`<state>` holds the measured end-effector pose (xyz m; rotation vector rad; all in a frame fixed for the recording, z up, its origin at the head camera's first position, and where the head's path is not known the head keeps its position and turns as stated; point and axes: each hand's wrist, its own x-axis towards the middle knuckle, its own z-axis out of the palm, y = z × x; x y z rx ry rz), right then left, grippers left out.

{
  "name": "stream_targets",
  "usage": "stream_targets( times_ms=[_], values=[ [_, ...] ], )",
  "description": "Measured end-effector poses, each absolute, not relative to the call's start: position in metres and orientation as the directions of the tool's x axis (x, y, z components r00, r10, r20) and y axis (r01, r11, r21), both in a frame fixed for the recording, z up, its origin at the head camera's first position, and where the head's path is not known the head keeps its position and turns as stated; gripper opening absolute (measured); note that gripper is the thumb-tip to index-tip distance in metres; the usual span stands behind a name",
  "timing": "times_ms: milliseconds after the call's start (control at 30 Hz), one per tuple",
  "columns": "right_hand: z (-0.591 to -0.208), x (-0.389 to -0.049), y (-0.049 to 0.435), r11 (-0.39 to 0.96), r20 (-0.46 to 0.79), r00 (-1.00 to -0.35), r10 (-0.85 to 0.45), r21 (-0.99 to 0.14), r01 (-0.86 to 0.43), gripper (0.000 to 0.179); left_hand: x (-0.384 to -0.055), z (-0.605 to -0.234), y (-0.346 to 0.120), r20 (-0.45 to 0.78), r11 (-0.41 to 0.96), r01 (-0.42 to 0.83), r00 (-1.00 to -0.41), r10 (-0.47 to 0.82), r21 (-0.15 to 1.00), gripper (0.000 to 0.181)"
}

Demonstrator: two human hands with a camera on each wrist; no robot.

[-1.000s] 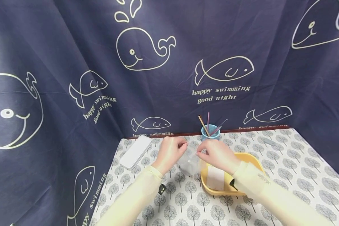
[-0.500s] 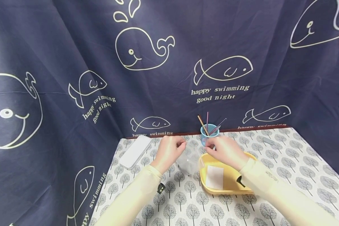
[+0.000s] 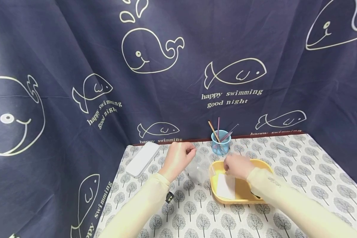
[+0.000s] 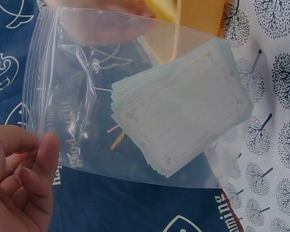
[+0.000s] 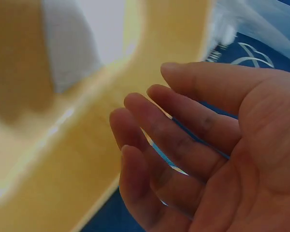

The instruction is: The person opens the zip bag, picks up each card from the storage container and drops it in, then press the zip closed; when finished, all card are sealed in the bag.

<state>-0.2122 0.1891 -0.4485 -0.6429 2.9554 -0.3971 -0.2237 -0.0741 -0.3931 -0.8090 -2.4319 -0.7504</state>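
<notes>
My left hand (image 3: 178, 158) pinches the zip edge of a clear zip-lock bag (image 4: 82, 106) between thumb and fingers. Inside the bag lies a fanned stack of pale cards (image 4: 179, 108) with ornate borders. My right hand (image 3: 239, 166) is over the back part of a yellow basket (image 3: 239, 201), to the right of the bag. In the right wrist view its fingers are loosely bent and hold nothing. A white rectangular piece (image 3: 226, 187), like a pad or stack of paper, lies in the basket's left part. The right forearm hides some of the basket.
Behind the basket stands a blue mesh cup (image 3: 217, 147) with several pencils or pens. A white oblong case (image 3: 142, 160) lies at the table's back left. Toward the back right is a small grey-blue bar (image 3: 282, 148). A dark blue curtain (image 3: 172, 99) hangs behind the table.
My right hand has moved away from the bag, to the right and then down over the basket. The left hand stays in place, holding the bag.
</notes>
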Motion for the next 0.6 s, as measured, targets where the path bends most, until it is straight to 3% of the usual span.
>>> stream_targets(
  times_ms=[233,400,600],
  values=[
    [-0.466,-0.213,0.188,0.897,-0.077,-0.908,-0.412,-0.212,-0.388,0.018,-0.224,-0.392,-0.075,0.559,0.676,0.641,-0.731,0.391,0.364,0.016],
    [-0.474,-0.211,0.186,0.915,-0.107,-0.922,-0.371,-0.213,-0.343,0.028,-0.225,-0.393,-0.076,0.558,0.672,0.641,-0.732,0.391,0.37,0.016],
    [-0.489,-0.209,0.184,0.94,-0.148,-0.931,-0.333,-0.132,-0.316,0.044,-0.224,-0.394,-0.077,0.55,0.673,0.64,-0.736,0.396,0.371,0.017]
  ],
)
